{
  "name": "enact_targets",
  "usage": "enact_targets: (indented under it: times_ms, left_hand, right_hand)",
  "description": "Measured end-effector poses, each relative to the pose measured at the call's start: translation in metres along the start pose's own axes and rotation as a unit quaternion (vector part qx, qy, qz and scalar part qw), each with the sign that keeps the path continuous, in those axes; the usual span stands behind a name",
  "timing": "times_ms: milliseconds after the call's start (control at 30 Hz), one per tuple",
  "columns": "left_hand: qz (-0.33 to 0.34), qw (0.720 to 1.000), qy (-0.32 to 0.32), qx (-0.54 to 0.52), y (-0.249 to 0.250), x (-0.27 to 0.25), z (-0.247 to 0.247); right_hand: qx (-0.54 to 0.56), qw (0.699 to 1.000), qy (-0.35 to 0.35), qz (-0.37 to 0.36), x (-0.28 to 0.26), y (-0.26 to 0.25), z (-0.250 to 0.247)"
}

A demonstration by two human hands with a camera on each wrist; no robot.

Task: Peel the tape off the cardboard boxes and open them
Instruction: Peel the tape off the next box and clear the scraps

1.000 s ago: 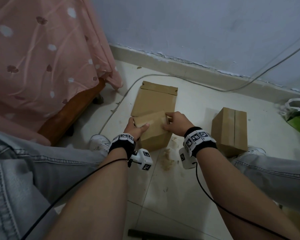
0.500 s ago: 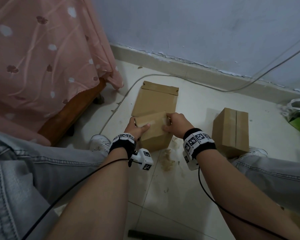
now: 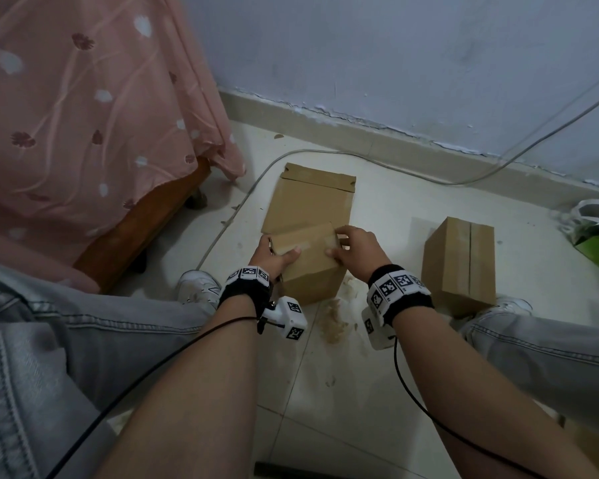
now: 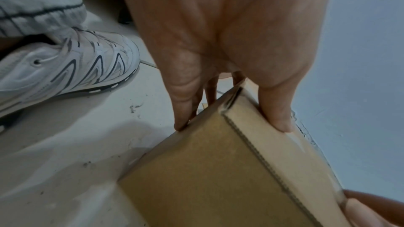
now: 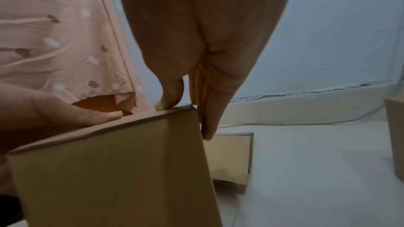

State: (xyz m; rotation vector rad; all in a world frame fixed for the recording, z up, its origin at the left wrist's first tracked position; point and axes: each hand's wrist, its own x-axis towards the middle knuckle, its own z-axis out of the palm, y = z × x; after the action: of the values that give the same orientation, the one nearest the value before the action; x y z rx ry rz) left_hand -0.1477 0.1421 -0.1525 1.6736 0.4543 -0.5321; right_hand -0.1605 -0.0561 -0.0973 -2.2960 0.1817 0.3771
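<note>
Dim room: pale tiled floor [image 3: 377,392], blue-grey wall [image 3: 395,57] with chipped skirting, pink-draped wooden bed [image 3: 83,115].

Head overhead; wrists close, sharing box [image 3: 308,261].

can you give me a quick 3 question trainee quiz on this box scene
1. True or false: both hands are on the same cardboard box.
2. What lies flat on the floor behind that box? A) flattened cardboard box B) a knife C) a roll of tape
3. Fill in: the second taped box stands on the person's ____ side.

Key: 1 true: left hand and right hand grip its top corners. 2 A. 3 right.
</note>
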Motion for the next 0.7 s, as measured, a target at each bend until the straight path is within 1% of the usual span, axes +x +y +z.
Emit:
enact_targets:
  times_ms: [33,100,167,267,400,467,567,633,700]
  left_hand:
    - [-0.001,1.000,-0.001,-0.002,0.000,0.000,0.001]
    - [-0.003,1.000,0.000,-0.010,0.000,-0.001,0.002]
    - [-0.002,1.000,0.003,-0.019,0.001,-0.002,0.002]
    - [0.000,1.000,0.004,-0.021,0.002,-0.004,0.003]
    - [0.003,1.000,0.008,-0.022,0.003,-0.006,0.003]
    - [0.004,1.000,0.008,-0.017,0.002,-0.006,0.003]
    - [0.000,1.000,0.006,-0.010,0.002,-0.007,0.003]
    - [-0.003,1.000,0.000,-0.006,0.004,-0.008,0.002]
    - [-0.005,1.000,-0.005,-0.003,0.004,-0.008,0.001]
  right_hand:
    - [-0.005,1.000,0.027,0.001,-0.001,0.000,0.001]
    - [-0.076,0.995,0.058,-0.011,-0.002,-0.002,0.002]
    - [-0.160,0.985,0.061,-0.027,-0.004,-0.009,0.004]
    - [-0.282,0.956,0.061,-0.058,-0.009,-0.016,0.011]
    - [-0.352,0.931,0.054,-0.075,-0.014,-0.019,0.019]
    - [-0.352,0.932,0.048,-0.074,-0.013,-0.018,0.022]
    - [-0.317,0.946,0.042,-0.057,-0.012,-0.015,0.022]
    - [-0.272,0.960,0.043,-0.041,-0.008,-0.014,0.020]
    - [-0.205,0.977,0.053,-0.030,-0.003,-0.013,0.011]
